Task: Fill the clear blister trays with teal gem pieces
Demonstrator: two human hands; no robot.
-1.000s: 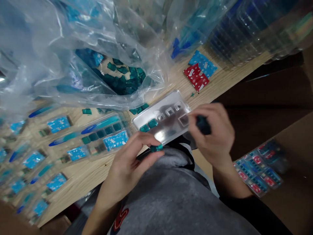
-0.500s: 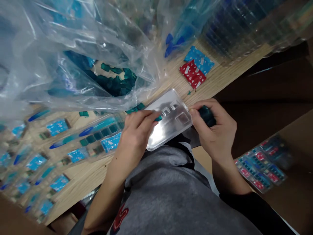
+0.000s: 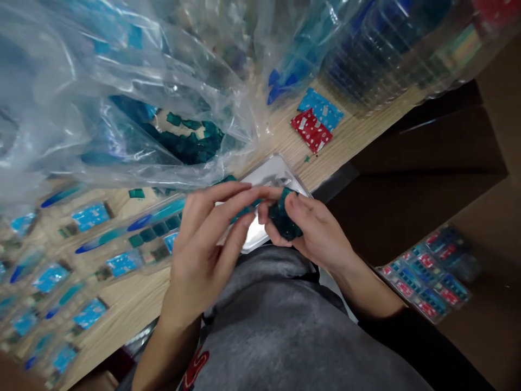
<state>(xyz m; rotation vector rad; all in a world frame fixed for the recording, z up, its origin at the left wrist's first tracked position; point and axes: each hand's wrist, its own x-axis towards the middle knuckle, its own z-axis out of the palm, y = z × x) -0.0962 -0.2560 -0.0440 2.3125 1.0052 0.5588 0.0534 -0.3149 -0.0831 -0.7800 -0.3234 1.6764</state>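
My right hand (image 3: 317, 231) is closed around a bunch of dark teal plastic squares (image 3: 285, 220), held over the right part of a clear plastic blister tray (image 3: 257, 231). My left hand (image 3: 203, 233) hovers over the tray's left side, fingers stretched out and thumb apart. Its fingertips reach to the bunch in the right hand; whether they touch it I cannot tell. Some teal shows beneath the left fingers, and its exact place is hidden. The two hands cover most of the tray.
A large clear plastic bag (image 3: 240, 125) with teal pieces (image 3: 195, 144) lies at the back left. Red (image 3: 311, 130) and blue sachets (image 3: 321, 108) lie behind the tray. Filled trays (image 3: 126, 260) spread leftward; stacked trays (image 3: 366, 60) stand back right. More packs (image 3: 427, 274) lie lower right.
My right hand has moved left from the tray's right edge, bringing the teal squares over the tray. My left hand has lifted off the tray, and its fingers have stretched out toward the right hand.
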